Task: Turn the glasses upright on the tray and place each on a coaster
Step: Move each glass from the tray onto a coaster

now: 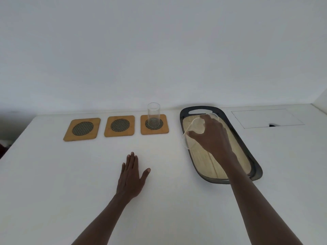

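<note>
Two bamboo coasters, the left [82, 129] and middle [119, 125], sit bare on the worktop [159, 200], while the right coaster [154, 124] already carries an upright glass [153, 113]. The left hand [131, 175] lies flat, fingers spread. Over the tray [251, 156], otherwise seemingly empty, the right hand [210, 137] grips a tilted glass [190, 133] not yet on a coaster.

Three square honey-coloured wooden coasters [119, 126], each with a dark round woven-mesh centre, lie on a plain white tabletop [53, 183] beside an oval dark-grey tray [237, 133] floored in pale striped bamboo; the cylindrical glass [153, 113] is clear.
</note>
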The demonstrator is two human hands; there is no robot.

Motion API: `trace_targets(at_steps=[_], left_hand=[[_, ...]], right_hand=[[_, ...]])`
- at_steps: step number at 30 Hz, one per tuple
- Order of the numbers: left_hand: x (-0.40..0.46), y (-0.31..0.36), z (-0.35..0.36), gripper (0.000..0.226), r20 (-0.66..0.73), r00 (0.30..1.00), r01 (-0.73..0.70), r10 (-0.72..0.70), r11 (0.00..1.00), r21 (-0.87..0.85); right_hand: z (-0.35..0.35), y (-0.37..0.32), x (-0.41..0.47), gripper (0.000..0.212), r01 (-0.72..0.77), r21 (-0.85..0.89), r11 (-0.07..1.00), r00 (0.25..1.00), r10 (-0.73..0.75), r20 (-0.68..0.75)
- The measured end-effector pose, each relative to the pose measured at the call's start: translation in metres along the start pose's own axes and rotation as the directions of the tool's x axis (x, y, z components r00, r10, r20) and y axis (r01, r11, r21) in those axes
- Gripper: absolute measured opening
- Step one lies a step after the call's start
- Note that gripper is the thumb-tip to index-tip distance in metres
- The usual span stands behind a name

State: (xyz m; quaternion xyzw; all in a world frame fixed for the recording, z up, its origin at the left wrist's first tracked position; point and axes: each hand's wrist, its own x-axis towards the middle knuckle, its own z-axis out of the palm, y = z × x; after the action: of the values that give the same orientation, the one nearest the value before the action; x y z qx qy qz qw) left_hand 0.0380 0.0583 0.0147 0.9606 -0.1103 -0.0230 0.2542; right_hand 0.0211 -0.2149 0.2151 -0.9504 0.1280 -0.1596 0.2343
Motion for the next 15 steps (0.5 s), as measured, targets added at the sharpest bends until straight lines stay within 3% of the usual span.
trace_targets(at_steps=[15], left_hand=[[0.032,-0.125,-0.061,0.084,-0.028,0.997,0.081,-0.079,0.994,0.077]], right_hand=[[0.08,-0.132,0.007,0.068,0.116,0.051,0.992,0.993,-0.114,-0.043]])
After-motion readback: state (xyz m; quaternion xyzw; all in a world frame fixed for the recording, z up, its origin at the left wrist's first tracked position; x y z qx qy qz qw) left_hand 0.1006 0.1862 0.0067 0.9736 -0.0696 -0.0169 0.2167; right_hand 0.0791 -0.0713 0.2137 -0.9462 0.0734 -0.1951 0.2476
